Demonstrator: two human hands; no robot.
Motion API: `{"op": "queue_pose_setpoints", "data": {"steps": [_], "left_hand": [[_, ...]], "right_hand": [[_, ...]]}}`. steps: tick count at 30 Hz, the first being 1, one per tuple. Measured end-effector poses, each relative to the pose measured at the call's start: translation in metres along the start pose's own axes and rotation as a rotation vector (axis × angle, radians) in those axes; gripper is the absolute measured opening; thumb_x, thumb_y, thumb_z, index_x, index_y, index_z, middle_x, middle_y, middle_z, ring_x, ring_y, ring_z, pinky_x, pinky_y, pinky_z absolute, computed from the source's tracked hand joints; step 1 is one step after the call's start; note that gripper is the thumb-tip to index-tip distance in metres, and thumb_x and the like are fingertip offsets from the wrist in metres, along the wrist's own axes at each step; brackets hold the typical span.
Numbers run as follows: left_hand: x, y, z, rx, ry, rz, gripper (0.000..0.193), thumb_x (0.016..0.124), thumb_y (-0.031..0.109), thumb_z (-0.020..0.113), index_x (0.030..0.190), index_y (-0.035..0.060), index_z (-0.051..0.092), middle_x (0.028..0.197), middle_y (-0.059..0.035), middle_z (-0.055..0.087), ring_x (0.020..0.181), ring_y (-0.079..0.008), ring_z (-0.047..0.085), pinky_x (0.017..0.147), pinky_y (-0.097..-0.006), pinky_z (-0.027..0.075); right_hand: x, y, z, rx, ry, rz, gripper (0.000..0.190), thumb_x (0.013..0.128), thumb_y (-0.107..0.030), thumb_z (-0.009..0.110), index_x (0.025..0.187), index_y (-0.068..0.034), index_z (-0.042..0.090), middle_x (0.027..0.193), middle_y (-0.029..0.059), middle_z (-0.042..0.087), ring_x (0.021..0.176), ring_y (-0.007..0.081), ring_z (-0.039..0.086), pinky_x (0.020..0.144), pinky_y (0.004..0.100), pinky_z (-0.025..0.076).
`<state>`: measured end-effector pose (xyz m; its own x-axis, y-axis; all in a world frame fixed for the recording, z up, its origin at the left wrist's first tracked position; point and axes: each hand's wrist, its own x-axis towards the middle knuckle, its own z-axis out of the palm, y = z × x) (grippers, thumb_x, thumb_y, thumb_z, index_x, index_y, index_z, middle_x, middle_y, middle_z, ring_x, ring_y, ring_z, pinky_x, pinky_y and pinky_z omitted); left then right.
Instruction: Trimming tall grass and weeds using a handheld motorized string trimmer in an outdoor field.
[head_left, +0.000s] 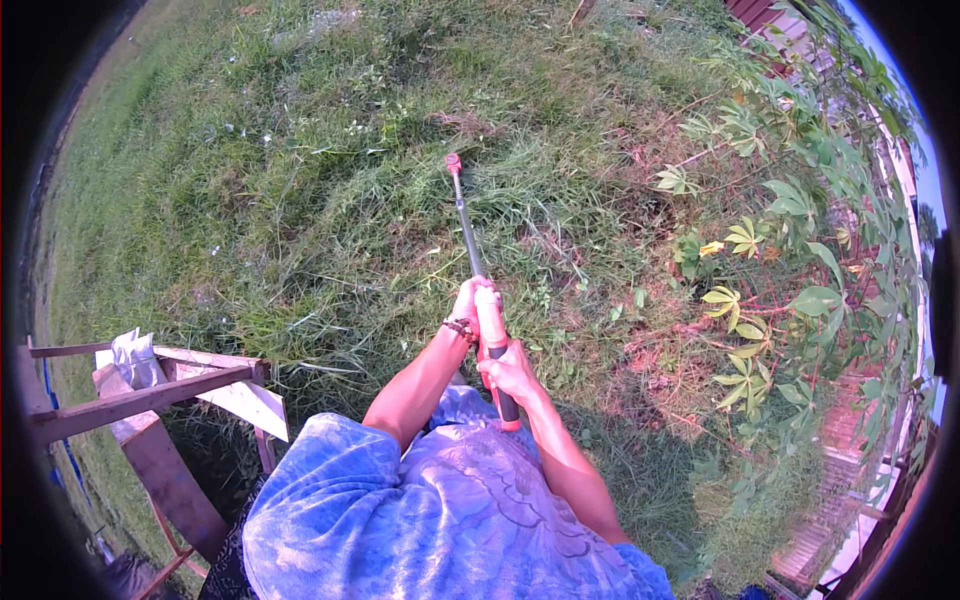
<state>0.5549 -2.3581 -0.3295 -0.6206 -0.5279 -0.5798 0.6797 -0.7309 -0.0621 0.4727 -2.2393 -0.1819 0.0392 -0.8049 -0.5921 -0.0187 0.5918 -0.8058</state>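
Note:
A string trimmer with a dark shaft (469, 236) points away from my body, its red head (453, 163) low over the grass. My left hand (474, 296), with a beaded bracelet at the wrist, is closed around the front grip beside a pale loop part. Nearer my waist, my right hand (511, 370) grips the dark rear handle, whose reddish end lies against my shirt. Cut-looking grass (517, 187) lies around the trimmer head. Whether a cutting line or blade is fitted cannot be seen.
Leafy cassava-like plants (814, 300) stand along the right, before a building's edge. At the lower left is a wooden frame (142, 405) with boards and a white bag (136, 358) on it. Taller grass (300, 187) spreads ahead and to the left.

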Motion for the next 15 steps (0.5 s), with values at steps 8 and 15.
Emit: {"op": "queue_pose_setpoints", "data": {"steps": [8,15], "left_hand": [[-0.081,-0.032,-0.031,-0.319,0.101,0.306,0.017,0.075,0.015,0.05,0.059,0.0114,0.047,0.056,-0.0017,0.049,0.05,-0.0155,0.05,0.05,-0.0294,0.046],[-0.095,-0.065,-0.025,-0.418,0.014,0.175,0.016,0.073,0.015,0.052,0.058,0.0105,0.045,0.054,-0.0016,0.045,0.047,-0.0159,0.045,0.049,-0.029,0.044]], "right_hand": [[-0.018,-0.011,-0.032,-0.498,-0.43,0.128,0.015,0.063,-0.006,0.062,0.071,-0.004,0.05,0.057,0.0021,0.05,0.05,0.013,0.051,0.047,0.0309,0.042],[-0.065,-0.017,-0.044,-0.226,-0.398,0.133,0.008,0.068,-0.002,0.057,0.07,-0.005,0.05,0.052,-0.0007,0.047,0.04,0.0096,0.044,0.037,0.0282,0.033]]}}
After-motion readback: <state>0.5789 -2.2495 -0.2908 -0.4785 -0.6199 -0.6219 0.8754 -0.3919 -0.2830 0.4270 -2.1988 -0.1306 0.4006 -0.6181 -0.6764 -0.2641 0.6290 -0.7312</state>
